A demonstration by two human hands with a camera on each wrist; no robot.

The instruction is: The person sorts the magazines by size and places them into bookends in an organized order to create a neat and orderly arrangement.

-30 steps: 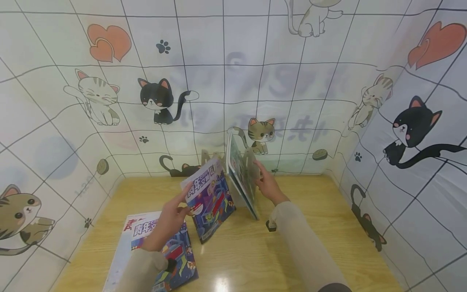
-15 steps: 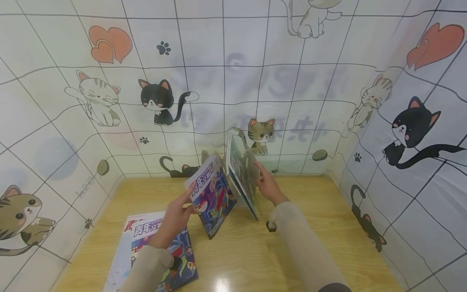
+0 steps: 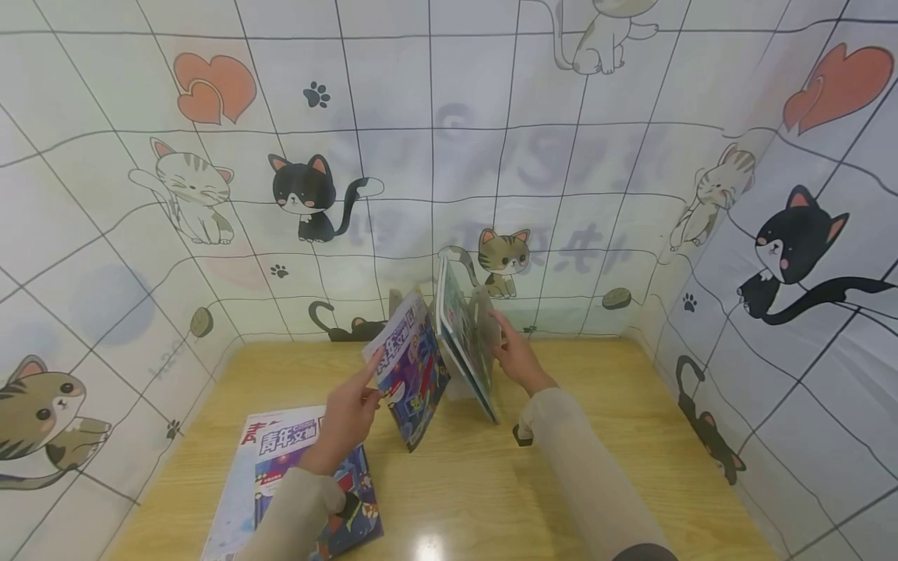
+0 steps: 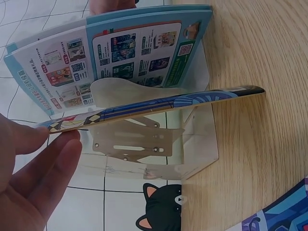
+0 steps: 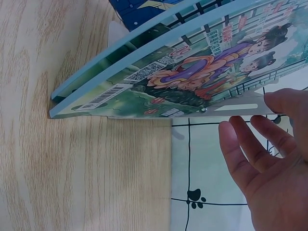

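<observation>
My left hand pinches the edge of a purple-blue magazine, held upright and tilted, between thumb and fingers. Seen from the left wrist, this magazine stands edge-on among the beige plates of a slotted book rack. Beside it, two blue-edged magazines lean together in the rack. At the rack's right side, my right hand grips the upright end plate. The right wrist view shows the thumb above that plate and the fingers below it, next to an illustrated cover.
Flat on the table at the left lie another purple-blue magazine and a pale one beneath it, partly covered by my left forearm. A cat-patterned wall sheet closes off the back and both sides.
My left hand has moved right and slightly back, bringing the purple-blue magazine closer to the leaning magazines and turning it more edge-on. My right hand holds its place on the end plate.
</observation>
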